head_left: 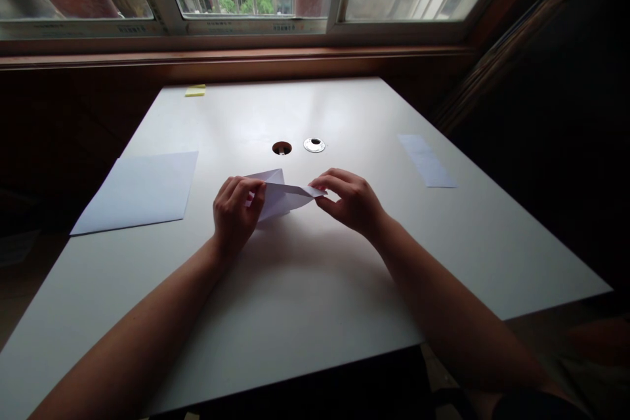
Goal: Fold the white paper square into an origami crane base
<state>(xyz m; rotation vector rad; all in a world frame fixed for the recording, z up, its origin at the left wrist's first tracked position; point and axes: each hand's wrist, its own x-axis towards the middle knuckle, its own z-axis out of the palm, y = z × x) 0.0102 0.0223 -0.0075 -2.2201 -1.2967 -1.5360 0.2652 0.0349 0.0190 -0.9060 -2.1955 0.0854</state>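
Observation:
A folded sheet of white paper (275, 200) is held between my two hands, just above the middle of the table. My left hand (237, 207) pinches its left part between thumb and fingers, covering some of the folds. On the other side, my right hand (347, 200) grips the narrow pointed end with thumb and fingertips. The paper has a creased, wider part at the left and tapers to the right. Its lower edge hangs close to the tabletop; whether it touches cannot be made out.
A white table (315, 315) stands below a window. At its left lies a stack of white paper (142, 190), at its right a paper strip (427, 161). Yellow sticky notes (195, 90) lie far left. Behind my hands are a round hole (282, 148) and its cover (314, 145).

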